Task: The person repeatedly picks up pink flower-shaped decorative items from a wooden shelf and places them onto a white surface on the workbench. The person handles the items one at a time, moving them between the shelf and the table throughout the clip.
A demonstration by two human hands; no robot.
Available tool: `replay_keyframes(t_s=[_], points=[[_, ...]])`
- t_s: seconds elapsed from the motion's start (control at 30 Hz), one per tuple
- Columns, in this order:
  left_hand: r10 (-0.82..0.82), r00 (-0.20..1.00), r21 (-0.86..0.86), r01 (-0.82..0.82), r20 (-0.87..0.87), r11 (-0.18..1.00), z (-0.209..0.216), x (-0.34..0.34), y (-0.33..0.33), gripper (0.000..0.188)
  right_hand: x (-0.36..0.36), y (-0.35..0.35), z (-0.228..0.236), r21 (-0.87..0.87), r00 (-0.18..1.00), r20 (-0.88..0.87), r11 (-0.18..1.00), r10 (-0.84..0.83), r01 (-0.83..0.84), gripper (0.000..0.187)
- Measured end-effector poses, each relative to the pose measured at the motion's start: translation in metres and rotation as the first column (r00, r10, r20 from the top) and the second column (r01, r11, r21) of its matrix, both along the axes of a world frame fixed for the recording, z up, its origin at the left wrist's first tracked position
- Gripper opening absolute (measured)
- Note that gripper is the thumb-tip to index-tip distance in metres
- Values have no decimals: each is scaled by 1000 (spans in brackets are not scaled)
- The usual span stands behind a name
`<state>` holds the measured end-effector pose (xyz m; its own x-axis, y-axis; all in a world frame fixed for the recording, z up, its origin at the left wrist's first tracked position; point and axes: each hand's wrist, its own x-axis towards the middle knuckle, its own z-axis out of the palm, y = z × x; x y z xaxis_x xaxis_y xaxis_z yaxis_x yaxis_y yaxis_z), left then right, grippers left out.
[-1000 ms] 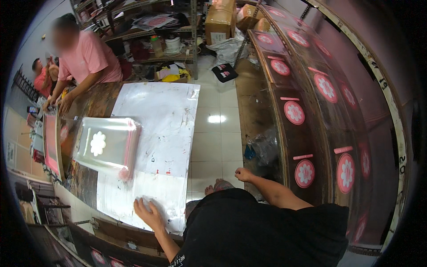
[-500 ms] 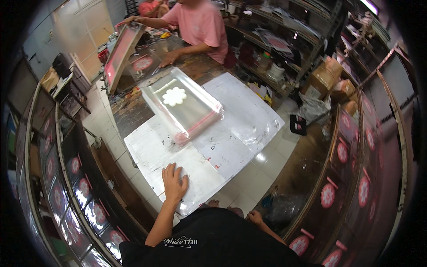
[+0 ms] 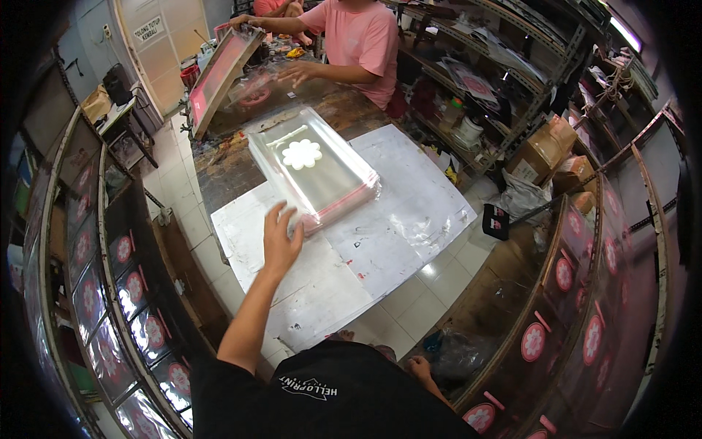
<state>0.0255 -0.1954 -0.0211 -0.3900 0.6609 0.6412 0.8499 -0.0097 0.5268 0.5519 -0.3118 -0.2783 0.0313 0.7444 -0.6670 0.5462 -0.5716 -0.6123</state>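
Plastic stack, clear, pink-edged (white flower atop); left hand spread near; right hand, cannot tell.

Holds the left hand open, with fingers spread, over white sheets and just beside the near corner of a stack of clear plastic showing a white flower shape. Hangs the right hand low by the body, loosely curled, past the table's edge. Faces, across the dark wooden table, a co-worker in a pink shirt with one hand on a tilted frame. Stands between tiers of pink-and-white flower prints, with cardboard boxes off to the right.
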Motion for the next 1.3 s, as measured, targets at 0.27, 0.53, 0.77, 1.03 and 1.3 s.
replay_keyframes(t_s=[0.27, 0.53, 0.77, 1.03, 1.3], points=[[220, 820, -23, -273, -529, 962, 53, -69, 116, 76, 6, -29, 17, 4, 993, 106, 999, -47, 46, 29], [-119, 722, -467, -305, -682, 830, 4, -116, 166, 29, 55, -72, -71, -6, 979, 134, 988, -153, 155, 34], [-309, 753, -451, 18, -581, 892, 23, 36, 126, 35, -31, 8, 41, 35, 836, -409, 909, -365, 415, 41], [-702, 577, -693, 297, -417, 657, 21, 198, 70, 53, -133, 116, 265, 158, 328, -944, 909, 24, 387, 52], [-923, 345, -753, 559, -169, 347, 11, 306, 19, 56, -83, 104, 219, 283, 524, -814, 616, -252, 736, 37]])
